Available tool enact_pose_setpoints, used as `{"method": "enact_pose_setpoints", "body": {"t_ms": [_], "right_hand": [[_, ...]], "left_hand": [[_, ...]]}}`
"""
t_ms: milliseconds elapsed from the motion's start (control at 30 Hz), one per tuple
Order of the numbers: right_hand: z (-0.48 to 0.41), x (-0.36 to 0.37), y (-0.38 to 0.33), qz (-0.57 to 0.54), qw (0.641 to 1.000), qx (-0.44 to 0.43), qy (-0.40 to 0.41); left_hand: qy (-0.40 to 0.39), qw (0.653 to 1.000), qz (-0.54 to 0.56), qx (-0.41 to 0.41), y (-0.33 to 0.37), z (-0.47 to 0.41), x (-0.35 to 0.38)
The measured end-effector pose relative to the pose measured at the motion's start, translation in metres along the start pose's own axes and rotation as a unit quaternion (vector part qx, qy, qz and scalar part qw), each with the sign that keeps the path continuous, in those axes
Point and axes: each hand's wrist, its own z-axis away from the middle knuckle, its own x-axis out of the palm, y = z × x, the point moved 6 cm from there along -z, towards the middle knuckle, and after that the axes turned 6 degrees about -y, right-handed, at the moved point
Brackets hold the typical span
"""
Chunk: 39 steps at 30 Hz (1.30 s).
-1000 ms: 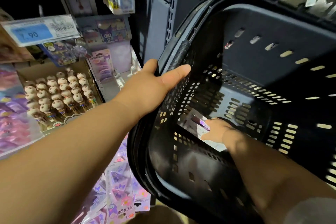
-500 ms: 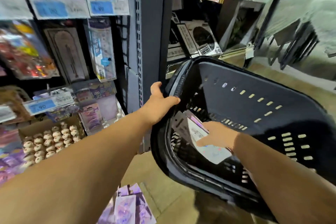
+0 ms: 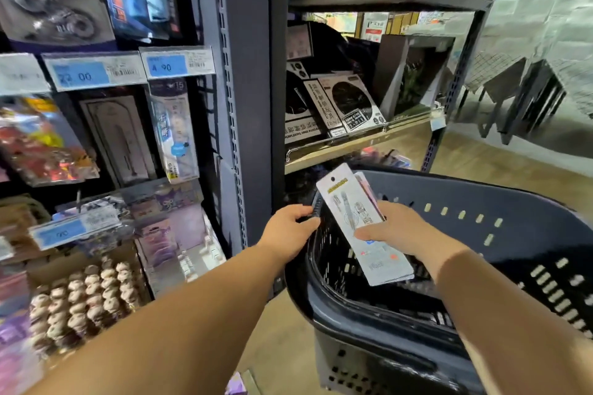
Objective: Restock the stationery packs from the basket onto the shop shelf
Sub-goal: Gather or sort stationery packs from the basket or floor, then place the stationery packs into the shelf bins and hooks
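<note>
Just above the basket [image 3: 481, 199], a thin stack of stationery packs [image 3: 356, 221] is gripped at mid-length by the right hand [image 3: 398, 231], long axis tilted up-left toward the shelf [image 3: 253, 106]. The basket's rim is clasped by the left hand [image 3: 288, 229].

Retail shop, stationery and toy aisle. Blue price tags [image 3: 93, 74] run along the rails, printed 22.00 and 4.90, with barcodes. Rows of carded packs [image 3: 175, 131] hang beside slotted steel uprights [image 3: 231, 90]. One cardboard display box [image 3: 83, 298] is crammed with figure-topped sticks, probably pens; blurred. Some boxed goods [image 3: 349, 106] face out on a wooden shelf [image 3: 353, 146]. A plastic shopping basket [image 3: 481, 202] is in the aisle.
</note>
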Motion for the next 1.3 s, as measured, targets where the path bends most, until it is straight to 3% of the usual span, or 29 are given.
{"method": "enact_pose_setpoints", "body": {"t_ms": [200, 367, 467, 667, 933, 1133, 1300], "right_hand": [[-0.010, -0.007, 0.002, -0.057, 0.996, 0.002, 0.063], [0.002, -0.024, -0.029, -0.102, 0.989, -0.034, 0.102], [0.011, -0.016, -0.078, -0.110, 0.988, -0.081, 0.071], [0.031, 0.051, -0.186, -0.171, 0.974, -0.146, -0.009], [0.074, 0.192, -0.268, -0.281, 0.950, -0.130, -0.040], [0.097, 0.323, -0.281, -0.394, 0.913, -0.027, -0.100], [0.117, 0.421, -0.283, -0.433, 0.877, 0.025, -0.207]], "left_hand": [[0.041, 0.999, 0.029, -0.016, 0.010, -0.022, 0.018], [-0.087, 0.991, 0.102, -0.019, 0.011, -0.017, 0.023], [-0.104, 0.981, 0.162, 0.022, 0.031, 0.003, 0.010], [-0.005, 0.954, 0.299, -0.004, 0.032, 0.065, -0.072], [0.151, 0.965, 0.213, -0.005, -0.023, 0.171, -0.188], [0.266, 0.949, 0.162, -0.051, -0.101, 0.257, -0.243], [0.257, 0.957, 0.123, -0.063, -0.162, 0.302, -0.261]]}}
